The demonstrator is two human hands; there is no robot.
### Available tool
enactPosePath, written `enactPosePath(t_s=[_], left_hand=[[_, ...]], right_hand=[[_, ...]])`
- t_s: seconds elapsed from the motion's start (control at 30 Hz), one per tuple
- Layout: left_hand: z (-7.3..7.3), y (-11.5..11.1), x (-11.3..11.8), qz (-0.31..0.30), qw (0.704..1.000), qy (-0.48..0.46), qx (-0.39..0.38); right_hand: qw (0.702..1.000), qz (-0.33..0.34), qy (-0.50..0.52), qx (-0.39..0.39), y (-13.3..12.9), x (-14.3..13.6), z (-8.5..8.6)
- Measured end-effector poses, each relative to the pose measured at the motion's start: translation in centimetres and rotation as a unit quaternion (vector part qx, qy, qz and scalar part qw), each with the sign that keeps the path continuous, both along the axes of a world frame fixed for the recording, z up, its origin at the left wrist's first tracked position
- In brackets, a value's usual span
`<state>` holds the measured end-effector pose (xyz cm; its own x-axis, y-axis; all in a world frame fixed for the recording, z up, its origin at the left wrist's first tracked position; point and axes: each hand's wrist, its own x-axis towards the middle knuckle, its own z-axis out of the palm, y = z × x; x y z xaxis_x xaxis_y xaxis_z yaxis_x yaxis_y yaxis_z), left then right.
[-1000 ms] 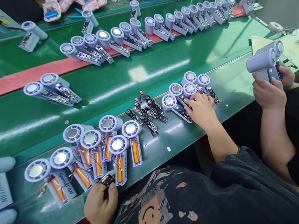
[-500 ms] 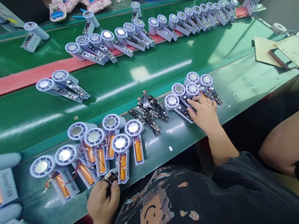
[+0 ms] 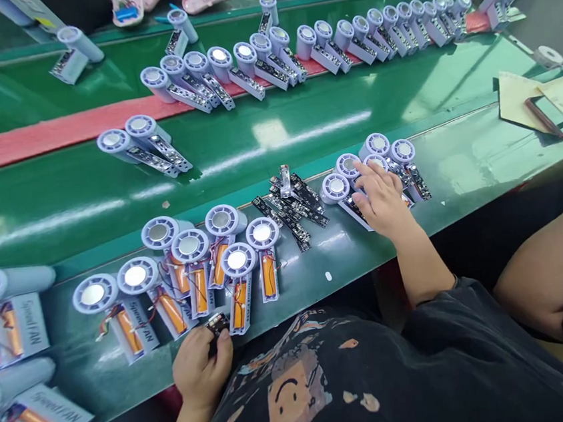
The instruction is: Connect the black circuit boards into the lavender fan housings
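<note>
My left hand [image 3: 202,367] is closed around a small black circuit board [image 3: 217,324] at the bench's near edge. Beside it lie several lilac handheld fans [image 3: 236,261] with open handles, where orange batteries [image 3: 239,302] and thin wires show. My right hand [image 3: 384,201] lies over another cluster of lilac fans [image 3: 335,188] whose handles carry circuit boards. Its fingers are spread, with the fingertips at the fan heads, and it partly hides the handles beneath. Between the hands sits a pile of loose circuit boards [image 3: 291,203].
Along a red strip [image 3: 66,129] on the green conveyor [image 3: 234,142] stand many fans with boards. More battery-fitted fans [image 3: 34,321] lie at far left. Cream sheets [image 3: 521,102] rest at the right. A person's bare arm or leg [image 3: 542,257] is close on my right.
My right hand has shifted away from me, from the board-filled handles toward the fan heads. My left hand still grips its circuit board. The whole view has shifted slightly.
</note>
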<state>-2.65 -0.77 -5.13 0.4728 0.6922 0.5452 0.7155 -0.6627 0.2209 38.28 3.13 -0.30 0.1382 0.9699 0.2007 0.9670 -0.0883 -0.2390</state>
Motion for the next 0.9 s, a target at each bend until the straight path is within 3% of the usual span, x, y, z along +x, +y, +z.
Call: enactPosePath(t_s=[0.13, 0.2, 0.37, 0.67, 0.9], left_hand=[[0.0, 0.0, 0.0, 0.002, 1.0, -0.005, -0.002], [-0.1, 0.0, -0.1, 0.004, 1.0, -0.002, -0.003], [-0.4, 0.0, -0.4, 0.006, 1.0, -0.004, -0.012], [-0.5, -0.1, -0.4, 0.0, 1.0, -0.012, -0.007], [-0.4, -0.1, -0.4, 0.002, 1.0, -0.003, -0.003]], right_hand=[[0.999, 0.029, 0.014, -0.028, 1.5, 0.6, 0.3], [0.999, 0.02, 0.02, 0.016, 1.3, 0.9, 0.9], [0.985, -0.075, 0.011, 0.156, -0.7, 1.5, 2.2], [0.992, -0.068, 0.03, 0.099, -2.2, 1.1, 0.3], [0.997, -0.036, 0.027, 0.07, -1.1, 0.7, 0.7]])
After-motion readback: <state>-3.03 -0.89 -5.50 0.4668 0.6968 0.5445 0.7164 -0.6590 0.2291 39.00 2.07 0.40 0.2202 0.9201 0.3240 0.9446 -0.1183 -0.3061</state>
